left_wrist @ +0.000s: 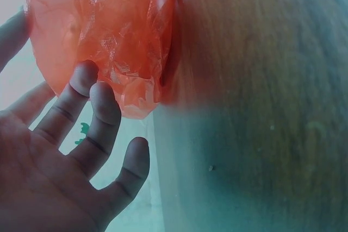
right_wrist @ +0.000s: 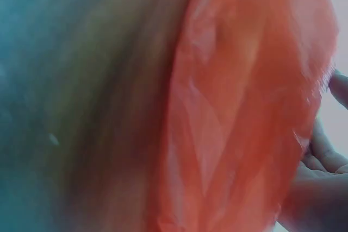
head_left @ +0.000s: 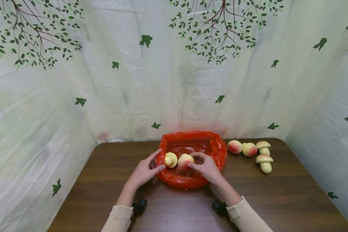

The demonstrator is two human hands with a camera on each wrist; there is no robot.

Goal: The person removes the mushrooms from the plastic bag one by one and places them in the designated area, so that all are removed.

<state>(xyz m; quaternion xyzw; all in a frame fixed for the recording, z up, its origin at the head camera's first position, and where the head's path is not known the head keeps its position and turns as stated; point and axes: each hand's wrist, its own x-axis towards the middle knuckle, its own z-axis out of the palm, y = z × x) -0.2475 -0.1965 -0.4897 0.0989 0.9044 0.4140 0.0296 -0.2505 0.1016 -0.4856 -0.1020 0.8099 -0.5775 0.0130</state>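
The peach (head_left: 186, 161) is at the mouth of the red bag (head_left: 185, 184), toward its near side, in your right hand (head_left: 206, 167). Your thumb and fingertips pinch it from the right, parted only by its width. It looks smooth and firm, probably a light model fruit; such a skin may turn or slide under a narrow hold. Take it round its widest part, with fingertips on opposite sides, and squeeze gently.

Just left of it in the bag is a mushroom (head_left: 171, 160), with its cap showing. The cap's rim looks like the thinner part, so the stem should give you the surer hold.

The bag itself is thin, crinkled plastic, soft and nearly weightless, liable to fold in or drag along with your fingers. Hold it by the rolled rim. Your left hand (head_left: 145, 174) is at its left edge, thumb and forefinger at the rim and the other fingers loosely bent; you cannot tell whether any plastic is pinched there.

Right of the bag, on the brown table (head_left: 290, 199), lie a second peach (head_left: 235, 147) and a third peach (head_left: 249, 149), side by side. Beyond them are an upper mushroom (head_left: 263, 147) and a lower mushroom (head_left: 265, 163), likely just as light.
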